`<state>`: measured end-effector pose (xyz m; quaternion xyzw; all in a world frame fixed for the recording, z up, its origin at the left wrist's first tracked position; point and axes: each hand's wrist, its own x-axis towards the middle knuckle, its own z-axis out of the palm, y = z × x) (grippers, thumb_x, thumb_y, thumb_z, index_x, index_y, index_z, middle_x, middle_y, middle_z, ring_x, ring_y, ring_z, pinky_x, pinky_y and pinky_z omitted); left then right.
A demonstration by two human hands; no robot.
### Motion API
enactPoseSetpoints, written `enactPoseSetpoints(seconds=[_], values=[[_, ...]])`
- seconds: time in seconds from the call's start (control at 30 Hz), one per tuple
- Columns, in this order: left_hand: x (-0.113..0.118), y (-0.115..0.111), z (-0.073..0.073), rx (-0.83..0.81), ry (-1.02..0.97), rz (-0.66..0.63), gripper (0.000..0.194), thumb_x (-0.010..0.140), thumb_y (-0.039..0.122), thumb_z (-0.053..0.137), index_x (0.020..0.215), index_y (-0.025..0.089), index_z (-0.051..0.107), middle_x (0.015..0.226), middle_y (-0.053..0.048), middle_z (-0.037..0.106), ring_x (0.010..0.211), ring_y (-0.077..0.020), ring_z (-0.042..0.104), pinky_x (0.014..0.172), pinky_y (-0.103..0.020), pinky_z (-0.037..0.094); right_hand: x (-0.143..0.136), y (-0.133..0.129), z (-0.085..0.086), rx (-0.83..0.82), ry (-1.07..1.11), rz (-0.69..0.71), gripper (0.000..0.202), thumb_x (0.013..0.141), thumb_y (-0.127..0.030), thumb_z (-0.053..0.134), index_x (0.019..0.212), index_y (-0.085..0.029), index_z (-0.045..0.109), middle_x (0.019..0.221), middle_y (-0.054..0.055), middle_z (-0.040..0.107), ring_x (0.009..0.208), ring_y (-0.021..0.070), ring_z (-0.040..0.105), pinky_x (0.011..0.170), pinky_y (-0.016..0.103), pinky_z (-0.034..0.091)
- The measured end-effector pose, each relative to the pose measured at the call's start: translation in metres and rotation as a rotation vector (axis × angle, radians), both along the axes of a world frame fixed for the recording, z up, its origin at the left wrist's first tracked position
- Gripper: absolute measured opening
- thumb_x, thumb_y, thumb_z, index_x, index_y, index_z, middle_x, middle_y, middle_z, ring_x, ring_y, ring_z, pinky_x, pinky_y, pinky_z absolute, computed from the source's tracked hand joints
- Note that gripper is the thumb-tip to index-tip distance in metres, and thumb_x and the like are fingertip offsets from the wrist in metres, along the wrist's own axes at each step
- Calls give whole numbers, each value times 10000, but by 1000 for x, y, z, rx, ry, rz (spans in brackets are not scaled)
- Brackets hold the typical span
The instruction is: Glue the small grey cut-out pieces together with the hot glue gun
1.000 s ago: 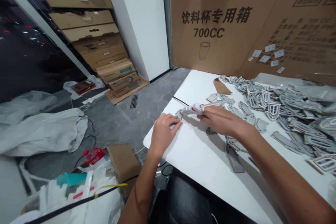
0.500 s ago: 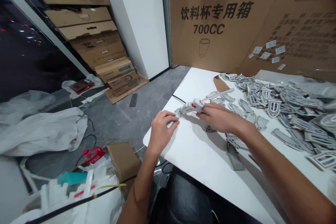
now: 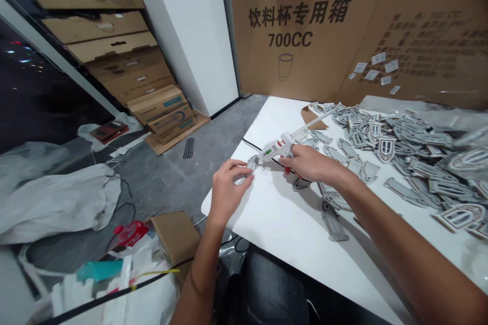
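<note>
A white hot glue gun (image 3: 281, 145) with a glue stick out of its back is in my right hand (image 3: 309, 162), fingers wrapped round its handle. Its nozzle points down and left, at or very near a small grey piece (image 3: 252, 163). My left hand (image 3: 229, 187) pinches that piece between thumb and fingers near the left edge of the white table (image 3: 267, 208). Whether the nozzle touches the piece I cannot tell. Loose grey pieces (image 3: 335, 221) lie under and beside my right forearm.
A heap of grey shield-shaped pieces (image 3: 387, 147) covers the table's right side. Behind stands a large cardboard box (image 3: 293, 71). Stacked cartons (image 3: 141, 78) stand by the white pillar. An open box (image 3: 175, 233) and bagged scraps are at lower left. A black cord (image 3: 249, 143) crosses the table.
The glue gun has turned in my right hand, showing more of its side and its red trigger. My left hand still pinches the grey piece. The whole view has shifted slightly.
</note>
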<state>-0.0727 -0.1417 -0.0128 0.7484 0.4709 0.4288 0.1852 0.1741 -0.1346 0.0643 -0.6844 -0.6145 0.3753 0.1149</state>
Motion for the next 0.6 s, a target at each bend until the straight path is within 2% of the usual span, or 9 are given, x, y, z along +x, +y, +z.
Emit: enactPoseSetpoints(seconds=[0.2,0.3,0.4,0.5,0.6], values=[[1,0,2,-24,15,9,112,867,189,802,909,280,852,1088,-23,784,984,-217,754,950,-402,619,-1,1,-2,17,81,-76,276,971,-366,600,747,-205,608,801,100,739,660,220,638,602,327,419],[1,0,2,-29,15,25,85,863,209,808,898,274,850,1077,-23,778,971,-210,753,924,-382,630,5,5,-3,148,67,-197,235,967,-339,623,771,-212,609,761,92,712,689,230,643,641,324,427],[1,-1,2,-43,-3,13,78,861,235,824,927,270,841,1050,-20,755,939,-191,743,865,-342,642,17,9,-3,221,255,-317,218,986,-382,607,853,-211,623,723,69,688,609,201,594,613,323,432],[4,-1,3,-49,36,2,107,868,273,835,974,268,817,1012,-18,717,876,-178,723,818,-331,629,27,13,1,340,480,-383,196,989,-397,604,952,-204,621,855,74,732,566,150,550,560,304,436],[8,-3,4,-7,161,33,109,877,296,837,953,256,769,968,-17,699,852,-194,695,831,-362,578,30,15,5,451,589,-435,180,967,-371,629,1036,-206,605,1046,85,752,553,112,528,531,285,439]])
